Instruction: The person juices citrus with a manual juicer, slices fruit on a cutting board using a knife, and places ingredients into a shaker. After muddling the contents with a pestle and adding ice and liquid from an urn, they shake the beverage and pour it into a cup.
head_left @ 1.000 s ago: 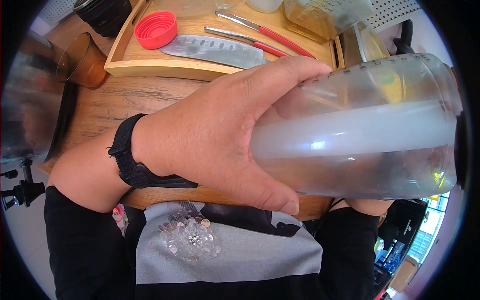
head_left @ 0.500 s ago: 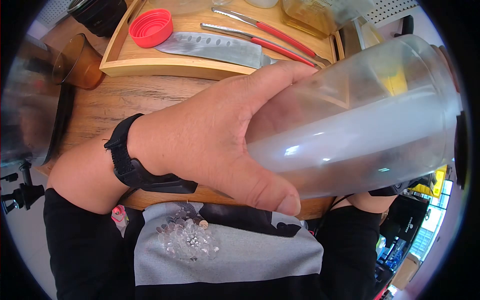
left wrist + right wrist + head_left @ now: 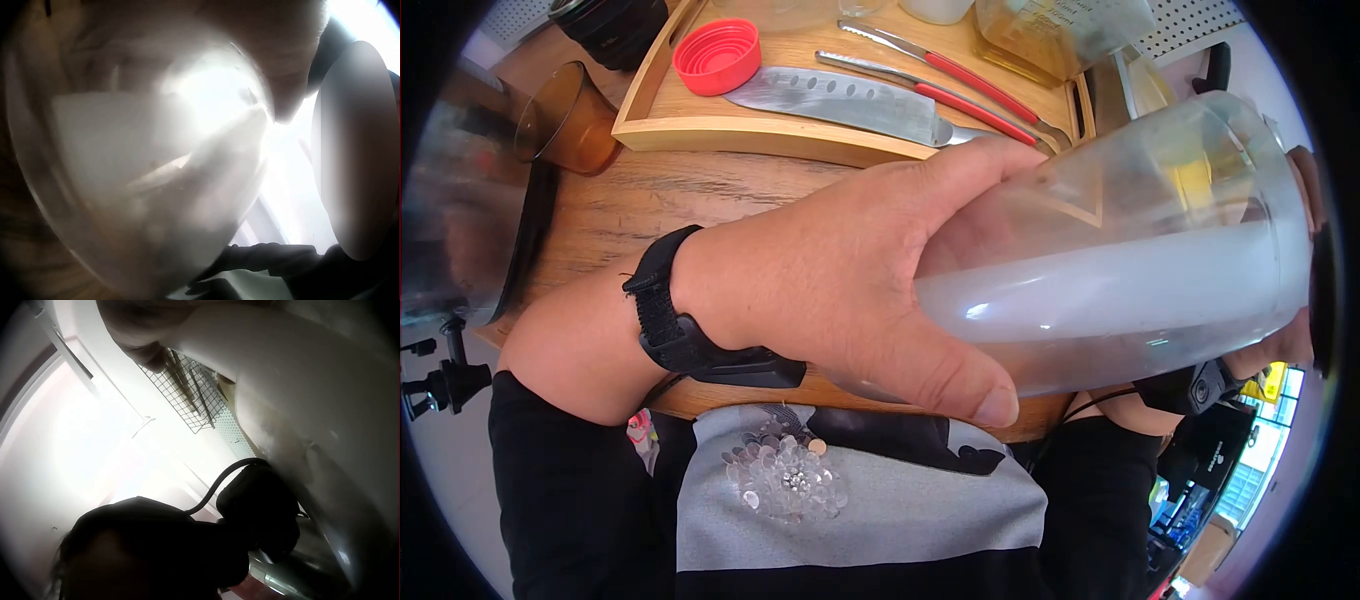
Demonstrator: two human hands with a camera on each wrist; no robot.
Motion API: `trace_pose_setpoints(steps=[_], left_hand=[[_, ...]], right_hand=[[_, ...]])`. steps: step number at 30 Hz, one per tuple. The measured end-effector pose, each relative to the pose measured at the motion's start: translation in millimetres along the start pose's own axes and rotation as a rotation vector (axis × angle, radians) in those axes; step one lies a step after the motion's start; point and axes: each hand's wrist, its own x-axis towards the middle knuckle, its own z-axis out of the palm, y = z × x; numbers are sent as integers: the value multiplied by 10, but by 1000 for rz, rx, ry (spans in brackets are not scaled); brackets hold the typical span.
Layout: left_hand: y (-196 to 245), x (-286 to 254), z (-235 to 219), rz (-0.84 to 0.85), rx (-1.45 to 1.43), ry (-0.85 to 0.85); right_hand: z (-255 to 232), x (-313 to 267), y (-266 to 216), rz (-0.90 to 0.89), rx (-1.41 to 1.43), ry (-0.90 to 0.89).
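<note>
A large clear cylindrical bottle (image 3: pixel 1100 290) lies on its side in the air, slanting up to the right, with a broad whitish band along it. My left hand (image 3: pixel 850 270) grips its left end, thumb on the near side and fingers passing over the far side. At the other end, fingers of my right hand (image 3: pixel 1285 345) wrap the edge; most of that hand is hidden behind the bottle. The right wrist view shows right-hand fingers (image 3: pixel 140 337) against the pale bottle wall (image 3: pixel 300 381). In the left wrist view the bottle (image 3: pixel 125 144) fills much of the picture.
Beyond the hands stands a wooden tray (image 3: pixel 770 140) with a red ringed cap (image 3: pixel 716 57), a knife blade (image 3: pixel 830 100), two red-handled utensils (image 3: pixel 975 108) and a bottle of amber liquid (image 3: pixel 1030 50). Left are an amber glass (image 3: pixel 570 120) and a black camera lens (image 3: pixel 610 30).
The bottle has turned in the hands, so the marks along its upper side no longer show, and its right end has tipped upward. The right wrist's camera has come into view below it.
</note>
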Motion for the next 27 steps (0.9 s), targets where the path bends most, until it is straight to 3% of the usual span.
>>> trace_pose_setpoints(steps=[7,10,15,27], left_hand=[[33,-20,-20,18,70,-13],[33,-33,-52,131,186,-3],[159,-7,-169,209,480,-143],[122,2,-83,308,456,-86]], right_hand=[[304,45,-68,147,-197,60],[390,-14,-170,21,-112,156],[413,-94,-192,13,-125,149],[482,-78,-171,19,-147,119]])
